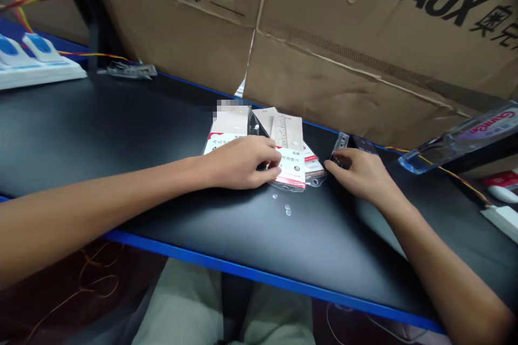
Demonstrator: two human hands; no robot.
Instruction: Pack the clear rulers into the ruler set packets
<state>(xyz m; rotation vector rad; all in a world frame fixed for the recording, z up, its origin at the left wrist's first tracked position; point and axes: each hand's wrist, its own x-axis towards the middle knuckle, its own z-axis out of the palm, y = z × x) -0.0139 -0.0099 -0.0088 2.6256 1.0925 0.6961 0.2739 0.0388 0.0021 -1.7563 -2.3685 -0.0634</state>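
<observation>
My left hand (243, 163) lies curled over a stack of clear-sleeved stationery packs (290, 146) with white and red cards, fingers pressed on the top pack. My right hand (360, 172) rests just right of the stack, fingertips pinching a small dark clear-wrapped item (351, 143) at the stack's right edge. Two or three tiny clear beads (286, 208) lie on the black table (121, 135) in front of the packs.
Large cardboard boxes (324, 27) stand close behind the packs. A white and blue power strip (32, 62) with coloured wires sits far left. A clear plastic pouch (465, 137) leans at the right, a white object (502, 193) beyond it. The table's blue front edge (243, 272) runs above my lap.
</observation>
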